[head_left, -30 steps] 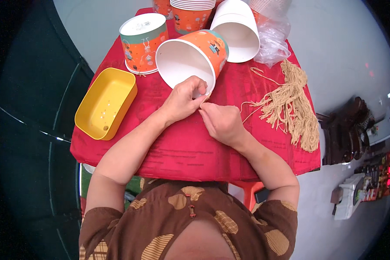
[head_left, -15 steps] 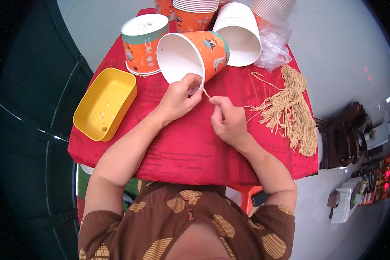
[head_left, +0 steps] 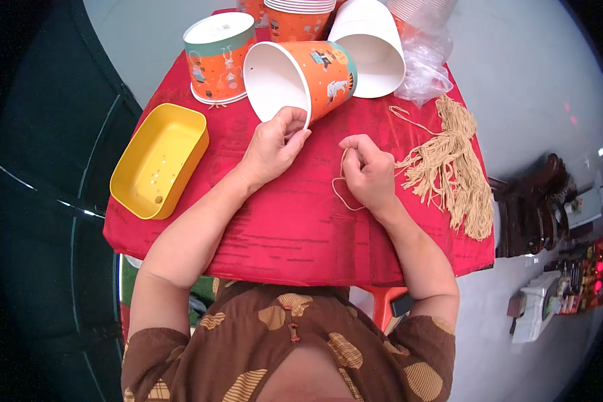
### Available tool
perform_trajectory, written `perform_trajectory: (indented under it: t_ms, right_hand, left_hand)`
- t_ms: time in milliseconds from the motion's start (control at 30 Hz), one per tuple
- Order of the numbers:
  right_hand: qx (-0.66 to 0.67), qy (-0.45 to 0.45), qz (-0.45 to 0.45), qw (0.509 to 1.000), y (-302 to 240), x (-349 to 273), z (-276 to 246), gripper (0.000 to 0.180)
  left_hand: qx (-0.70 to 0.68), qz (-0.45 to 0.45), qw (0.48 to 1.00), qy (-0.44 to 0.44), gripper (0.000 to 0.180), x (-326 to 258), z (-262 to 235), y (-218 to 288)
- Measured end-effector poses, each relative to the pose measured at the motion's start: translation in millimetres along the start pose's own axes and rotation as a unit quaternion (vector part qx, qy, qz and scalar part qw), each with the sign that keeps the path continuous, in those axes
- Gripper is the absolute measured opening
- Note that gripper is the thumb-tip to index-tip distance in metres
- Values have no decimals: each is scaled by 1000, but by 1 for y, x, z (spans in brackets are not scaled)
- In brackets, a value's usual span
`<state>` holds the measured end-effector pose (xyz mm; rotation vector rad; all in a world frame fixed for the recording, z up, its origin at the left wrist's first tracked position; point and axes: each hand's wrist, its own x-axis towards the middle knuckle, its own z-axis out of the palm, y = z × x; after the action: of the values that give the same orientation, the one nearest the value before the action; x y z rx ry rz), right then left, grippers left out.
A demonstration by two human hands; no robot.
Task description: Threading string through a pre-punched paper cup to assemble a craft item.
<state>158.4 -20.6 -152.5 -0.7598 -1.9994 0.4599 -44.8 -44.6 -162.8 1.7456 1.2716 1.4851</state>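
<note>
Left hand [head_left: 273, 145] at rim of tipped orange paper cup [head_left: 301, 75], fingers curled and pinching lower edge of rim; cup on its side on red tablecloth [head_left: 295, 221], open mouth toward person, just above and touching hand. Right hand [head_left: 368, 171] beside it to the right, fingertips pressed together, pinching tan string [head_left: 342, 191]; string loops down from fingers, hanging left of hand over cloth. Hands near, not touching. Bundle of tan strings [head_left: 452, 167] further right of right hand, apart from it. Yellow tray [head_left: 157, 161] left of left forearm. Upside-down orange cup [head_left: 219, 57] behind, another tipped white-lined cup [head_left: 368, 47] beside clear plastic bag [head_left: 425, 63].
</note>
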Motion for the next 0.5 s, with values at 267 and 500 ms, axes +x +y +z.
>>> perform_trajectory:
  t_ms: [267,500]
  right_hand:
    - [283,11,188,940,4,7,-2,10]
    - [354,15,206,912,-6,7,-9,12]
  left_hand:
    - [100,85,991,9,26,-5,6,6]
    - [133,247,954,104,11,-12,9,31]
